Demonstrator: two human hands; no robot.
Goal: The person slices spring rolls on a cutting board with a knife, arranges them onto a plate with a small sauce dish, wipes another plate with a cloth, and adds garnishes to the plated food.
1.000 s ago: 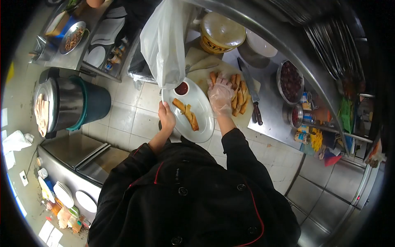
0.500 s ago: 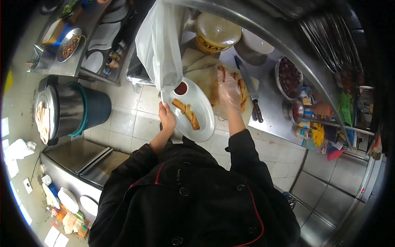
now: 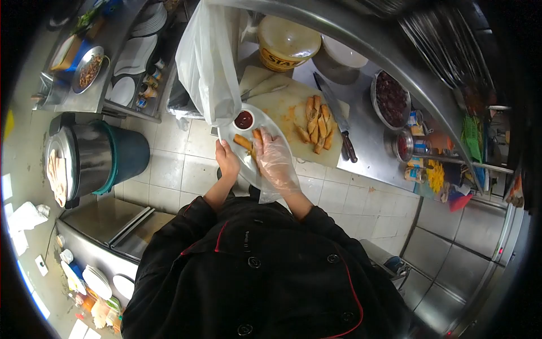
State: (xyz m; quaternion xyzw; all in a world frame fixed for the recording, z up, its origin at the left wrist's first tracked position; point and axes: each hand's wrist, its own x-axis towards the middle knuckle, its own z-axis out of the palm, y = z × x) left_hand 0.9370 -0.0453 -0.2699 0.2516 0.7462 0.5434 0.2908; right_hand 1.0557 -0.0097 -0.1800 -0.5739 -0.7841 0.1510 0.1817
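Note:
My left hand (image 3: 227, 161) grips the left edge of a white oval plate (image 3: 266, 115). A small cup of dark red sauce (image 3: 244, 119) sits at the plate's far end. My right hand (image 3: 275, 164), in a clear plastic glove, is over the plate with its fingers closed around a fried roll (image 3: 257, 135). Beside it on the plate lies another fried roll (image 3: 243, 141), partly hidden by the glove. Several more fried rolls (image 3: 318, 127) are piled on the cutting board (image 3: 293, 110) to the right.
A large knife (image 3: 333, 104) lies along the board's right side. Behind stands a yellowish lidded tub (image 3: 288, 45). A bowl of dark red food (image 3: 390, 100) is on the steel counter (image 3: 364, 150). A white plastic bag (image 3: 209, 68) hangs at the plate's far end.
My right hand has moved left from the rolls on the cutting board to the plate, bringing a fried roll with it. The left hand still holds the plate.

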